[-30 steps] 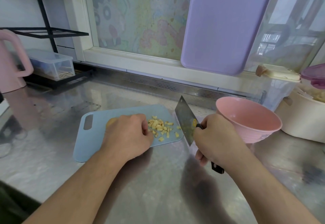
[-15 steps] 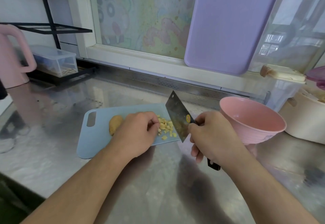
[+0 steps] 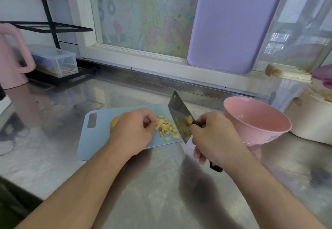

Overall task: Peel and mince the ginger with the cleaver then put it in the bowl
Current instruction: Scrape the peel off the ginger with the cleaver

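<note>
A heap of minced ginger [image 3: 166, 127] lies on the right half of a light blue cutting board [image 3: 100, 135]. My left hand [image 3: 134, 129] rests on the board with curled fingers right at the heap's left edge; it holds nothing that I can see. A whole ginger piece [image 3: 114, 122] peeks out behind that hand. My right hand [image 3: 213, 137] grips the black handle of the cleaver [image 3: 179, 117], whose blade stands tilted at the heap's right side with ginger bits stuck to it. The pink bowl [image 3: 256, 119] stands empty just right of that hand.
A purple board [image 3: 230, 22] leans on the window sill behind. A pink jug [image 3: 12, 56] and a clear lidded box [image 3: 53, 59] stand at the back left. White containers [image 3: 312, 115] crowd the right side. Steel counter [image 3: 161, 183] lies in front.
The cleaver blade has swung left from the board's right edge up against the ginger heap. My left hand has pushed the scattered bits together into a tighter pile.
</note>
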Demonstrator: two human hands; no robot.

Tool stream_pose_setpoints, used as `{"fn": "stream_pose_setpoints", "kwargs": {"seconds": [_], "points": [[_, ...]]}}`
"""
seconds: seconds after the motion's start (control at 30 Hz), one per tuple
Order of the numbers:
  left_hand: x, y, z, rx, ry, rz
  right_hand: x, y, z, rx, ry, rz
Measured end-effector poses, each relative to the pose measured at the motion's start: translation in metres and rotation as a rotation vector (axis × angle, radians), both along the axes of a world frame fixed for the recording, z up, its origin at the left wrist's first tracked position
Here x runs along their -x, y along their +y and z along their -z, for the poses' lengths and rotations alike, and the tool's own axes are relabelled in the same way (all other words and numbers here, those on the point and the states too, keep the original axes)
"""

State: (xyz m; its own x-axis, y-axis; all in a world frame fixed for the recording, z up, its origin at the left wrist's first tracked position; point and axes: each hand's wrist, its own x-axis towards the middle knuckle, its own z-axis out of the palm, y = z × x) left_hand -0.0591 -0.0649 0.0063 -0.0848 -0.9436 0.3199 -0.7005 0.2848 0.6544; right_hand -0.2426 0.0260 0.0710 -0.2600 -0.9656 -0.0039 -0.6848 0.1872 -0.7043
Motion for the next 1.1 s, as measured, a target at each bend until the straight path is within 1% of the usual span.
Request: {"fn": "stream_pose_setpoints", "kwargs": {"seconds": [0.07, 0.1, 0.17, 0.23, 0.3, 0.47, 0.77, 1.1], "points": [[-0.007, -0.004, -0.002, 0.043, 0.072, -0.086, 0.006, 0.0, -0.001, 0.036, -0.006, 0.021], [-0.011, -0.005, -0.003, 0.072, 0.077, -0.105, 0.009, 0.0, -0.001, 0.044, -0.015, 0.02], [-0.015, -0.006, -0.003, 0.11, -0.021, -0.1, 0.011, 0.001, -0.002, 0.048, -0.058, 0.001], [-0.017, -0.006, -0.003, 0.072, -0.18, -0.109, 0.009, 0.002, -0.002, 0.049, -0.133, -0.025], [-0.016, -0.005, -0.003, 0.012, -0.255, -0.141, 0.004, 0.002, -0.001, 0.044, -0.187, -0.053], [-0.019, -0.009, -0.002, -0.003, -0.261, -0.241, -0.009, 0.002, 0.005, 0.001, -0.236, -0.081], [-0.023, -0.014, -0.001, 0.038, -0.277, -0.33, -0.018, 0.004, 0.01, -0.041, -0.266, -0.076], [-0.023, -0.014, -0.002, 0.017, -0.297, -0.359, -0.029, 0.008, 0.015, -0.122, -0.318, -0.098]]}}
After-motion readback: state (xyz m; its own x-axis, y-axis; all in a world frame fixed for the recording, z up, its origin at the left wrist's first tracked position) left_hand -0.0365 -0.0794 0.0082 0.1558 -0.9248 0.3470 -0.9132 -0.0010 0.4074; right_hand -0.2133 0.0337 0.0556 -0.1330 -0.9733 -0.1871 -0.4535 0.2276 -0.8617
